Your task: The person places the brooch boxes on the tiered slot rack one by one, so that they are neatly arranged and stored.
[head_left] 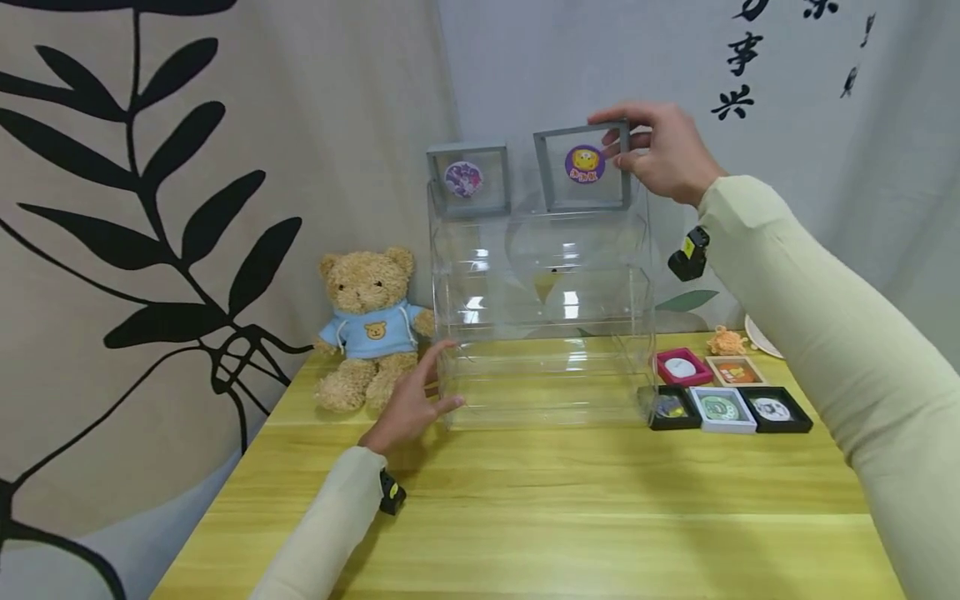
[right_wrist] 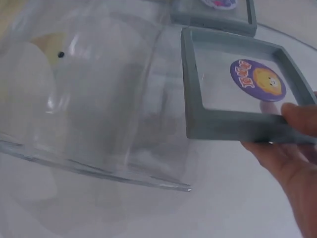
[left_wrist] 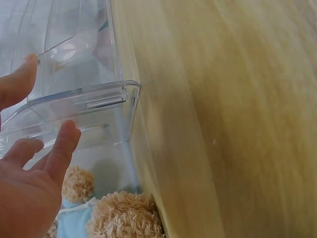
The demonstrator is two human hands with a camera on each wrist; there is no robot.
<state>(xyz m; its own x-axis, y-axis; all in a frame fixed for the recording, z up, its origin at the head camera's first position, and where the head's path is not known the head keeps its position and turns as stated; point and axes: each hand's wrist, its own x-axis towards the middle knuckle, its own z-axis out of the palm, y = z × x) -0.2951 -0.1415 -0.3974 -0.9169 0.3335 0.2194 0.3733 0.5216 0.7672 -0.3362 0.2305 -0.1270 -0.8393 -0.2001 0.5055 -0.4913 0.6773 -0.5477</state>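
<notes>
My right hand (head_left: 663,150) pinches the right side of a grey square display frame (head_left: 551,171); inside its clear window is a round purple badge with a yellow character. The frame tilts slightly at the top tier of a clear plastic stepped display rack (head_left: 480,333). A second grey frame (head_left: 468,208), with a purple-and-white round badge, stands upright at the top left of the rack. Low at the rack's left side is my left hand (head_left: 411,407), thumb and fingers spread about the side panel (left_wrist: 74,94), fingertips right at it.
A teddy bear (head_left: 367,333) in a blue hoodie sits left of the rack. Right of it lie several small framed badges, among them a magenta one (head_left: 705,375) and a white one (head_left: 722,423). An orange figurine (head_left: 726,341) and a white plate (head_left: 759,342) are behind them.
</notes>
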